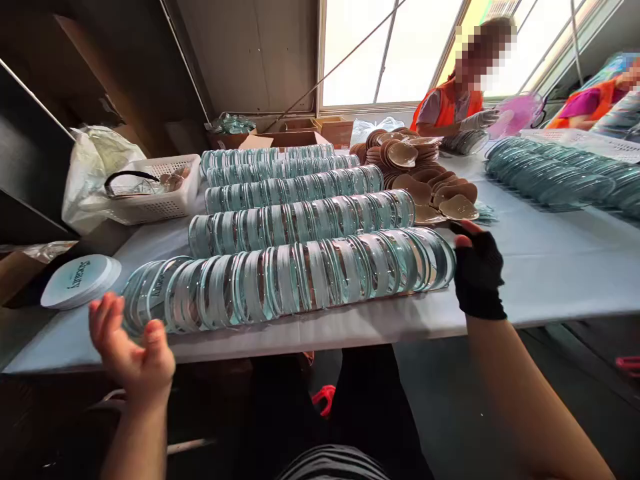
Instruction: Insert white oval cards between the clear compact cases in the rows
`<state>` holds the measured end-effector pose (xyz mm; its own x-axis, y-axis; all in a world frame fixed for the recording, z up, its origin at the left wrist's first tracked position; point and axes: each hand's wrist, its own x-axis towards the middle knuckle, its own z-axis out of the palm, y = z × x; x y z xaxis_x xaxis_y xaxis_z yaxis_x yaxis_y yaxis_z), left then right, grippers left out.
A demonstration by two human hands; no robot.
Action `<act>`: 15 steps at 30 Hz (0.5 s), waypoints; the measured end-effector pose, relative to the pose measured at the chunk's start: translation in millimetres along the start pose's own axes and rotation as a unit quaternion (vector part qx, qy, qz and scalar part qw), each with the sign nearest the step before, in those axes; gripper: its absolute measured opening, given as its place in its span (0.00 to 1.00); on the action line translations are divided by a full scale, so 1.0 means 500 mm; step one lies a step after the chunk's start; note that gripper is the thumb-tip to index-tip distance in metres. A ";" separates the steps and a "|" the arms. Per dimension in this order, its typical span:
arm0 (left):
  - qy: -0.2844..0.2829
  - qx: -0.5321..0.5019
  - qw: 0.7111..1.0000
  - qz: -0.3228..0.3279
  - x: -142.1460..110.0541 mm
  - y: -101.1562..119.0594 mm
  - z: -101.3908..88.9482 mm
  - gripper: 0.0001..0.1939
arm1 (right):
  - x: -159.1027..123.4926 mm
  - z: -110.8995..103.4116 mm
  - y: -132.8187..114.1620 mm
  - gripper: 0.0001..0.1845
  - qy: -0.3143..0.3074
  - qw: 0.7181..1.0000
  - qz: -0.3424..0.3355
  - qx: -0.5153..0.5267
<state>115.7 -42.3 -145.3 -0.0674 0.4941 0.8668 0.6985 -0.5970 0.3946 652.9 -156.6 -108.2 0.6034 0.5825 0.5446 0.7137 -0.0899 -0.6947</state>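
A long row of clear plastic pieces with pale curved bands (290, 283) lies on its side along the near edge of the table. At the row's left end my left hand (133, 350) is raised, bare, with its fingers apart and nothing in it. My right hand (477, 270), in a black fingerless glove, is beside the row's right end with fingers stretched out; whether it touches the end piece I cannot tell. Behind lie more such rows (300, 220). A stack of white rounded cards with printed lettering (80, 281) is left of my left hand.
Brown rounded pieces (420, 190) are piled behind my right hand. A white basket (155, 200) stands at the back left. Across the table (550, 267), a person in an orange vest (435, 107) handles a pink sheet (517, 115). Clear stacked pieces (555, 177) lie at right.
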 end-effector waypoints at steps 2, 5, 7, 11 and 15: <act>-0.073 -0.069 0.992 0.076 0.038 0.116 0.050 0.30 | 0.037 0.033 -0.076 0.23 -0.044 0.995 -0.092 -0.018; -0.257 -0.075 0.945 0.188 0.079 0.277 0.165 0.29 | 0.089 0.124 -0.188 0.20 -0.258 0.932 -0.196 -0.164; -0.342 -0.042 0.914 0.212 0.085 0.347 0.241 0.31 | 0.113 0.178 -0.248 0.20 -0.374 0.856 -0.232 -0.273; -0.389 0.011 0.896 0.215 0.067 0.385 0.325 0.26 | 0.127 0.233 -0.316 0.15 -0.467 0.739 -0.321 -0.365; -0.364 0.036 0.903 0.225 0.051 0.363 0.338 0.27 | 0.128 0.264 -0.330 0.06 -0.471 0.750 -0.306 -0.349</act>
<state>361.1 -31.6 -103.2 0.7030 0.5119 0.4937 0.5843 -0.8115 0.0095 526.9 2.3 -20.9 -0.1972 0.9703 -0.1403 0.9654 0.2171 0.1445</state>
